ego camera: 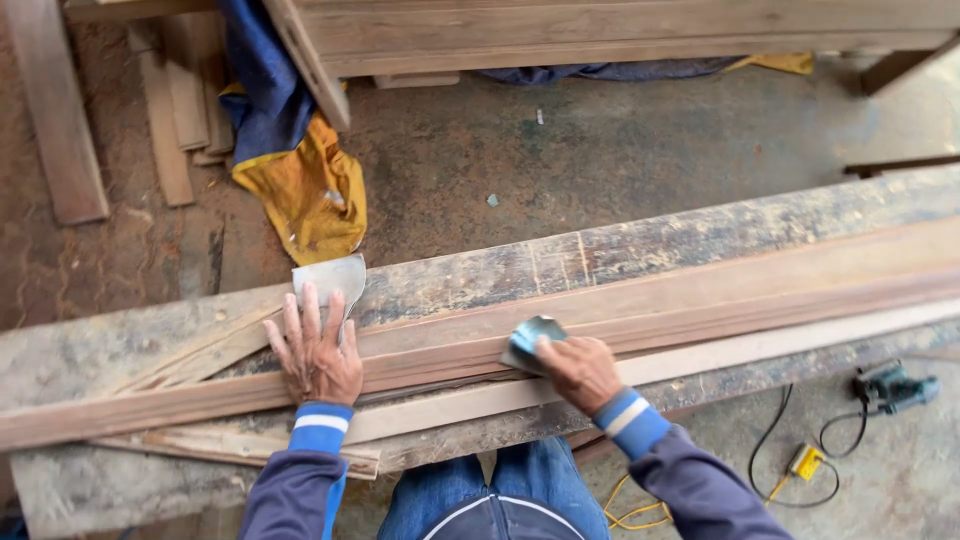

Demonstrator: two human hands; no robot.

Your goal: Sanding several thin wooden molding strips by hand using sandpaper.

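My left hand (314, 350) lies flat, fingers spread, on a long reddish wooden moulding (720, 295) that runs across a rough workbench (120, 345). A grey sheet of sandpaper (335, 278) lies just past its fingertips. My right hand (580, 370) presses a folded blue-grey piece of sandpaper (530, 338) against the face of the moulding. Both wrists show blue sleeves with a white band.
A paler wooden strip (760, 350) lies in front of the moulding. On the floor are a yellow and blue cloth (300, 190), stacked boards (70, 120) at far left, and a power tool (890, 388) with a black cable at right. My blue-trousered knees (500, 490) are below.
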